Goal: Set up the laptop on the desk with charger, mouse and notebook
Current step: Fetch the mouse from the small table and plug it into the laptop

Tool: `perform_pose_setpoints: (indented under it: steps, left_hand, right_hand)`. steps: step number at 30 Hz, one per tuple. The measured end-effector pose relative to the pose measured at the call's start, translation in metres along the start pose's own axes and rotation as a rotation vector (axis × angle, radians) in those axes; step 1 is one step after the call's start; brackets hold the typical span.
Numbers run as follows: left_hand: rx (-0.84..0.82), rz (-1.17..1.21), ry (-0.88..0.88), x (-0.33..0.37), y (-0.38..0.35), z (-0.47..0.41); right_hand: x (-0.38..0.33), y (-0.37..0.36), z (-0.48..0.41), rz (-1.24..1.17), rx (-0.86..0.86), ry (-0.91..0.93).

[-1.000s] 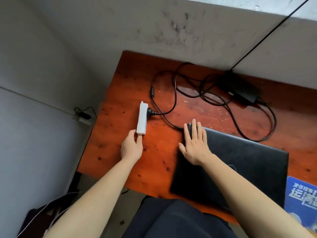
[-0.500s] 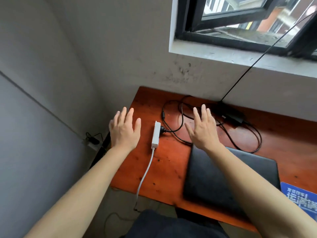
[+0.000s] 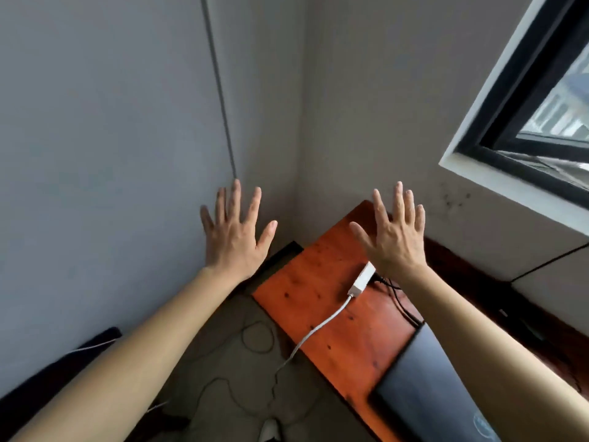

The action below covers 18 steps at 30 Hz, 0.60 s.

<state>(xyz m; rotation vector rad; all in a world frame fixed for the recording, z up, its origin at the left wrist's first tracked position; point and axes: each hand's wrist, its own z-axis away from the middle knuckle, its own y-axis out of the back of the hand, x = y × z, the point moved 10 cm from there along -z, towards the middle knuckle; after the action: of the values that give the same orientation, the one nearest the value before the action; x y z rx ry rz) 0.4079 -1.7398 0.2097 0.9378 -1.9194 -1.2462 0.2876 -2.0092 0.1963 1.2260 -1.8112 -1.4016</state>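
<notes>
The closed black laptop [image 3: 424, 390] lies on the red-brown wooden desk [image 3: 322, 282] at the lower right, partly covered by my right forearm. A white power strip [image 3: 361, 280] rests on the desk with a black charger plug and cable [image 3: 393, 295] in it; its white cord [image 3: 314, 330] runs off the desk's edge to the floor. My left hand [image 3: 234, 237] is raised in the air over the floor left of the desk, fingers spread, holding nothing. My right hand [image 3: 393, 234] is raised above the power strip, fingers spread and empty. Mouse, notebook and charger brick are out of sight.
A grey wall stands on the left with a thin conduit [image 3: 220, 87] running down it. A black-framed window [image 3: 522, 122] is at the upper right. Loose thin cables [image 3: 251, 342] lie on the floor beside the desk, and a dark object [image 3: 63, 362] sits at the lower left.
Both hands have lifted off the desk and risen with fingers spread. The view has swung up and to the left, so the charger brick and blue notebook have left the frame.
</notes>
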Motion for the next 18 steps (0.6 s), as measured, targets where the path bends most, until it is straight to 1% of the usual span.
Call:
perform_pose_setpoints:
  steps: [2, 5, 7, 9, 10, 13, 14, 18]
  left_hand:
    - [0.04, -0.042, 0.128, -0.027, 0.032, 0.026]
    - [0.078, -0.052, 0.336, -0.065, 0.073, 0.087]
    - [0.098, -0.127, 0.465, -0.089, 0.1, 0.144]
    - [0.093, -0.166, 0.553, -0.107, 0.117, 0.188]
    - [0.102, -0.209, 0.625, -0.121, 0.133, 0.221]
    - [0.132, -0.261, 0.788, -0.155, 0.173, 0.299]
    - [0.158, -0.282, 0.848, -0.167, 0.192, 0.329]
    - [0.221, -0.349, 0.943, -0.199, 0.246, 0.401]
  right_hand:
    - [-0.037, 0.008, -0.006, -0.077, 0.018, 0.081]
    - [-0.097, 0.011, 0.003, -0.211, 0.037, 0.207]
    - [-0.148, 0.004, 0.027, -0.328, 0.003, 0.315]
    - [-0.184, -0.002, 0.048, -0.391, -0.028, 0.364]
    - [-0.213, -0.004, 0.067, -0.431, -0.058, 0.422]
    - [-0.28, -0.005, 0.12, -0.462, -0.142, 0.542]
    - [-0.308, 0.001, 0.142, -0.467, -0.164, 0.607]
    - [-0.388, 0.033, 0.2, -0.499, -0.178, 0.766]
